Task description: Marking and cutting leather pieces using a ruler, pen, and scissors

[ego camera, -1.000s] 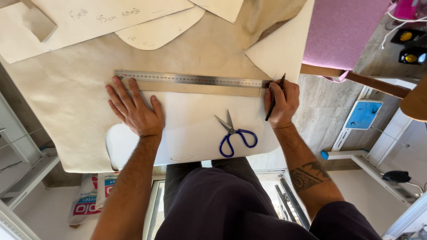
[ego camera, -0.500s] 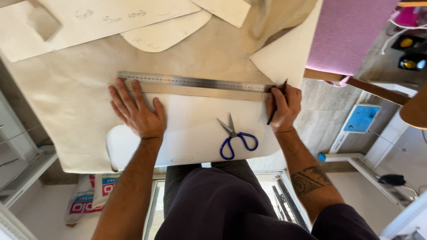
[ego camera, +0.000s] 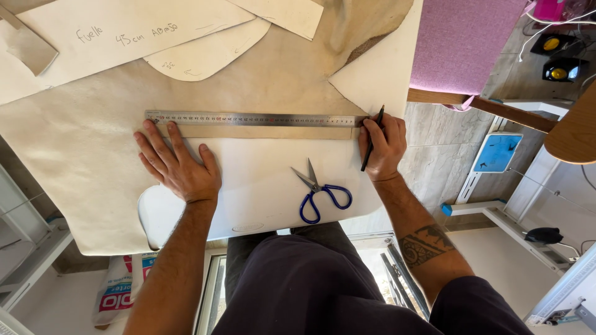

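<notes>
A long steel ruler (ego camera: 254, 119) lies across a large beige sheet of material (ego camera: 81, 155) on the table. My left hand (ego camera: 176, 164) lies flat with fingers spread just below the ruler's left end, its fingertips touching the ruler's edge. My right hand (ego camera: 383, 149) grips a black pen (ego camera: 371, 147) at the ruler's right end, tip up against the ruler. A white pattern card (ego camera: 261, 186) sits below the ruler between my hands. Blue-handled scissors (ego camera: 320, 192) rest shut on that card, left of my right hand.
Paper pattern pieces (ego camera: 205, 53) with handwriting lie at the far side of the table. A pink fabric panel (ego camera: 462, 43) is at the upper right, with a wooden bar (ego camera: 496, 108) beneath it. A printed bag (ego camera: 121, 291) sits on the floor at lower left.
My hands and the ruler keep the same places relative to each other. Only the camera view has shifted slightly.
</notes>
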